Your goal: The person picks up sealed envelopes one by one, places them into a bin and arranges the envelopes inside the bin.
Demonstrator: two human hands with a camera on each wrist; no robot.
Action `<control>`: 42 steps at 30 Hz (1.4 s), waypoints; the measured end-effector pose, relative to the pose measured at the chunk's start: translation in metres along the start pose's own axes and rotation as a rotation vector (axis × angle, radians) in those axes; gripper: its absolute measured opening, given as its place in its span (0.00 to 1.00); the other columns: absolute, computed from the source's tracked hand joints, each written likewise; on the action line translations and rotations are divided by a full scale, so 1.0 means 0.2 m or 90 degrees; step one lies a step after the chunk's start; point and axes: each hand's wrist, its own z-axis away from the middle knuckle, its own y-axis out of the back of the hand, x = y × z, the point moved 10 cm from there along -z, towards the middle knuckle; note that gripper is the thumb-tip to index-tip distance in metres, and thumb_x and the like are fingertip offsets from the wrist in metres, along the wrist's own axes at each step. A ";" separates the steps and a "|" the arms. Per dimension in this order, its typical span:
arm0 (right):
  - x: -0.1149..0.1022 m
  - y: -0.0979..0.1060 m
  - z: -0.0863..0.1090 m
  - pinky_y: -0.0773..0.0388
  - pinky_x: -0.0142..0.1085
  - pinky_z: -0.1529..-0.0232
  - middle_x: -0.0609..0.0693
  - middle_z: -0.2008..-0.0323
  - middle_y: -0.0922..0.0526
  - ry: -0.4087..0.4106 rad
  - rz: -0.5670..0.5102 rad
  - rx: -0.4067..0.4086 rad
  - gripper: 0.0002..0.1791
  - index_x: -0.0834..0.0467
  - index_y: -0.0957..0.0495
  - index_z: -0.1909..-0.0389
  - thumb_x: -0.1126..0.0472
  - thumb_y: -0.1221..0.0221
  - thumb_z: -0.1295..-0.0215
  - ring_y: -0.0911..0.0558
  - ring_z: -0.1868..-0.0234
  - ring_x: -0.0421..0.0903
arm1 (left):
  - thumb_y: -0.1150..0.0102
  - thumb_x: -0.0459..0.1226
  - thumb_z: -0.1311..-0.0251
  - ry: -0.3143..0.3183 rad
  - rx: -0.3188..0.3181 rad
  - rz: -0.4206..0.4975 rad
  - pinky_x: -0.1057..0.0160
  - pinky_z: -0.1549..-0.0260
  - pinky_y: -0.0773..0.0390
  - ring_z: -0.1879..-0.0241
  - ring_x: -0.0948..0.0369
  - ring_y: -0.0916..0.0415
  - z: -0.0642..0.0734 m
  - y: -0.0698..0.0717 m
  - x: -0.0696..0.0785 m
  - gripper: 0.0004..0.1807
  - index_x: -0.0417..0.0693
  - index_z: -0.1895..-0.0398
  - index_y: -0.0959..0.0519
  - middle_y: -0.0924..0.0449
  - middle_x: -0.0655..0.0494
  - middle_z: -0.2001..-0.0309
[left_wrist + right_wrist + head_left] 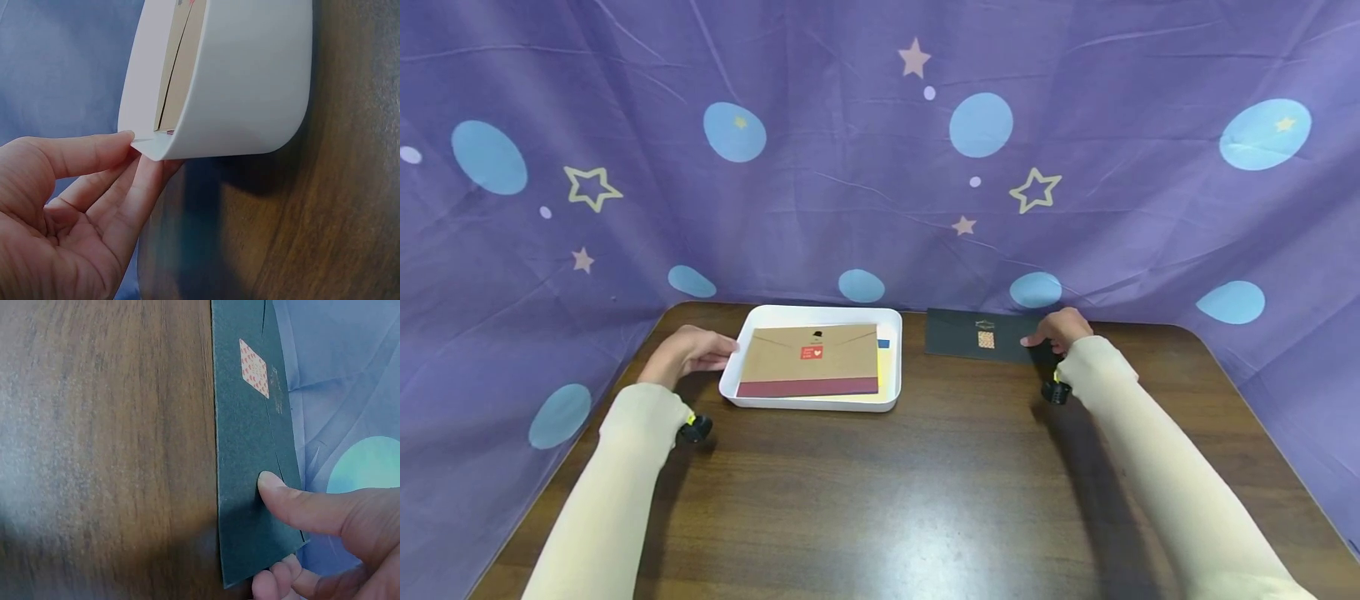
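Note:
My left hand [688, 354] pinches the left rim of a white tray [250, 81], thumb on top and fingers below the edge. Inside the tray lies a brown kraft envelope [782, 354] with a red heart sticker and a dark red strip along its near side; a yellow piece [888, 371] peeks out at its right. To the right of the tray, a dark green envelope [250, 444] with a small patterned sticker [986, 340] lies at the table's back. My right hand [1060, 329] grips its right end, the thumb on its face and the fingers curled at the edge underneath.
The wooden table [865, 492] has rounded back corners. A purple curtain [850, 192] with stars and blue ovals hangs right behind its back edge. Black wrist cameras [696, 428] sit on both wrists, close over the tabletop.

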 end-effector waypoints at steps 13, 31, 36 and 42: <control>0.07 -0.04 -0.04 0.19 0.46 0.35 0.72 0.36 0.30 0.033 -0.154 -0.154 0.38 0.78 0.44 0.28 0.60 0.39 0.28 0.26 0.36 0.61 | 0.42 0.29 0.33 -0.003 -0.002 0.003 0.72 0.66 0.12 0.74 0.69 0.17 0.01 0.00 0.00 0.11 0.30 0.51 0.20 0.16 0.62 0.77; 0.13 -0.04 -0.03 0.12 0.32 0.55 0.42 0.74 0.17 0.087 -0.319 -0.342 0.12 0.56 0.22 0.65 0.69 0.51 0.22 0.16 0.68 0.38 | 0.42 0.29 0.32 -0.002 -0.005 0.006 0.73 0.67 0.13 0.74 0.70 0.18 0.00 0.00 0.00 0.09 0.32 0.54 0.19 0.17 0.63 0.77; 0.15 -0.05 -0.02 0.12 0.31 0.56 0.42 0.74 0.16 0.096 -0.353 -0.353 0.17 0.54 0.21 0.69 0.70 0.52 0.21 0.15 0.68 0.38 | 0.42 0.29 0.32 0.001 -0.002 0.000 0.73 0.67 0.13 0.74 0.69 0.18 0.01 0.01 0.00 0.10 0.30 0.53 0.19 0.17 0.62 0.77; 0.16 -0.05 -0.02 0.12 0.31 0.55 0.42 0.72 0.15 0.114 -0.382 -0.363 0.16 0.54 0.22 0.67 0.71 0.54 0.21 0.16 0.67 0.36 | 0.42 0.29 0.33 0.001 -0.002 -0.004 0.73 0.66 0.12 0.73 0.69 0.18 0.01 0.00 0.01 0.16 0.25 0.46 0.23 0.16 0.62 0.77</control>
